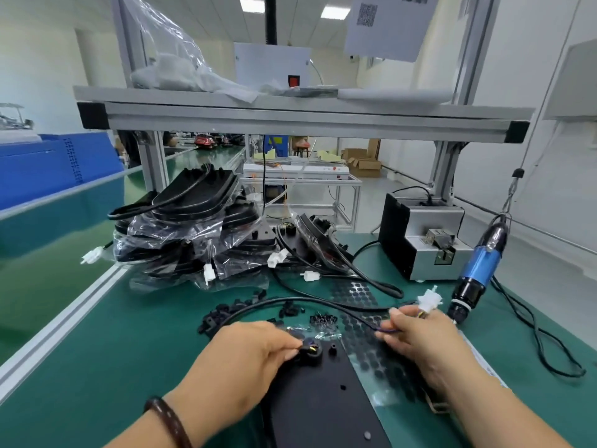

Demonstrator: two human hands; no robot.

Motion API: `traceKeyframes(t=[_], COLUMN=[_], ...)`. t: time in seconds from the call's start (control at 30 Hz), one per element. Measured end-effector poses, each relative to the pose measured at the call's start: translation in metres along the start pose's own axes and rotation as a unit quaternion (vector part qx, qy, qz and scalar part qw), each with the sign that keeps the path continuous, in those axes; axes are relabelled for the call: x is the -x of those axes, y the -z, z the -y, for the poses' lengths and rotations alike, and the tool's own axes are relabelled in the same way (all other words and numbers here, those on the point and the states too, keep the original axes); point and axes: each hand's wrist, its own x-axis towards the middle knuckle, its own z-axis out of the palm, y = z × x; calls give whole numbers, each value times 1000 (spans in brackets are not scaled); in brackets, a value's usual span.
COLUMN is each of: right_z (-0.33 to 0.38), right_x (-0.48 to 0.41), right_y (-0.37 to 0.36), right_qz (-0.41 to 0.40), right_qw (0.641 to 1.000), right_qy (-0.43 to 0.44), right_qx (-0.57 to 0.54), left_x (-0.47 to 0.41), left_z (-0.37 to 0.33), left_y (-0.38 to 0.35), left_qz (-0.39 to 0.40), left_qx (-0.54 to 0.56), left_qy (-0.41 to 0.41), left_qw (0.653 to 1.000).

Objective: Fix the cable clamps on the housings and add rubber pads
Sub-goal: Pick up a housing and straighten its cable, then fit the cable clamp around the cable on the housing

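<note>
A black housing (326,402) lies flat on the green mat in front of me. My left hand (248,354) rests on its far end and pinches the cable where coloured wires enter a round boss (310,352). My right hand (420,337) grips the thin wires just behind the white connector (429,301). The black cable (290,300) loops from the housing across the mat to that connector. Small black cable clamps (226,313) lie scattered beyond my left hand. A clear sheet of round black rubber pads (365,321) lies under and beyond my right hand.
A pile of bagged black housings (193,227) with cables and white plugs fills the left-centre. A blue electric screwdriver (478,270) hangs at the right beside a grey screw feeder (423,237). A cord (542,347) loops on the mat at right. An aluminium shelf frame (290,118) spans overhead.
</note>
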Motion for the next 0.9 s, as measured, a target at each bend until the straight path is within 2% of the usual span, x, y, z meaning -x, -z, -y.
traceKeyframes(t=[0.07, 0.1, 0.13, 0.2, 0.23, 0.27, 0.3, 0.37, 0.4, 0.47, 0.67, 0.8, 0.9], right_z=[6, 13, 21, 38, 46, 52, 56, 51, 43, 21, -2, -4, 1], right_x=[-11, -13, -15, -14, -12, -11, -10, -5, -3, -5, -31, -33, -35], right_y=[9, 15, 20, 25, 24, 19, 9, -24, -45, -78, -103, -112, -118], right_qz=[-25, -37, -46, -75, -100, -114, -96, 40, 116, 213, 264, 265, 265], right_qw=[987, 962, 919, 781, 717, 679, 668, 701, 713, 700, 659, 674, 660], right_qy=[33, 54, 68, 79, 100, 142, 191, 263, 274, 281, 302, 286, 267], right_qx=[154, 264, 385, 615, 682, 712, 713, 662, 635, 621, 636, 627, 650], left_x=[0, 0, 0, 0, 1, 1, 2, 2, 2, 3, 2, 3, 3], left_z=[3, 4, 5, 7, 7, 7, 7, 7, 7, 7, 10, 11, 12], left_y=[-2, -2, -3, -4, -5, -5, -6, -7, -7, -7, -8, -9, -9], left_qz=[-4, -5, -5, -13, -19, -24, -28, -35, -36, -56, -51, -59, -65], left_qx=[18, 23, 27, 38, 48, 58, 66, 67, 62, 41, 71, 87, 81], left_qy=[-4, -7, -10, -19, -23, -26, -29, -38, -37, -40, -43, -40, -36], left_qw=[1000, 1000, 1000, 999, 998, 998, 997, 996, 997, 997, 995, 994, 994])
